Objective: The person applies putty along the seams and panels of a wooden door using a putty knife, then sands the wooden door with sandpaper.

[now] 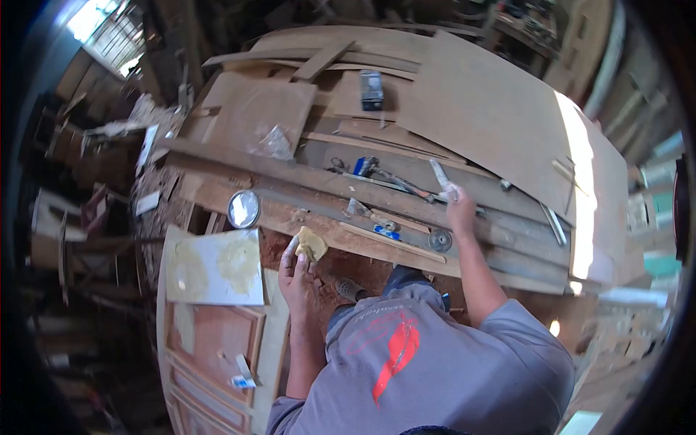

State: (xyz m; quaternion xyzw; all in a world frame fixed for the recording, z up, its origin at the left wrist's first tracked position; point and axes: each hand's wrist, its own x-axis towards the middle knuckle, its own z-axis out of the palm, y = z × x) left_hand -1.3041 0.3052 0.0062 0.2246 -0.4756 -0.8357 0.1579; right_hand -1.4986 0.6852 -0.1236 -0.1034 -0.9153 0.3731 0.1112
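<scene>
My left hand (296,274) pinches a yellowish, putty-smeared piece (312,244) near the bench's front edge. In my right hand (460,208), over the bench, is a narrow pale tool or strip (438,174) pointing up and left. A round tin or lid (243,209) lies to the left of my left hand. Below that, a white sheet with yellowish smears (214,268) rests on a panelled wooden door (217,330). Between my hands, a scraper (357,208) and a blue item (386,232) lie on the bench.
Large wooden boards (493,123) cover the bench's far side. A small dark box (371,90) and a clear plastic bag (275,143) sit on them. A round disc (439,240) lies near the front edge. A small blue-and-white scraper (244,373) rests on the door.
</scene>
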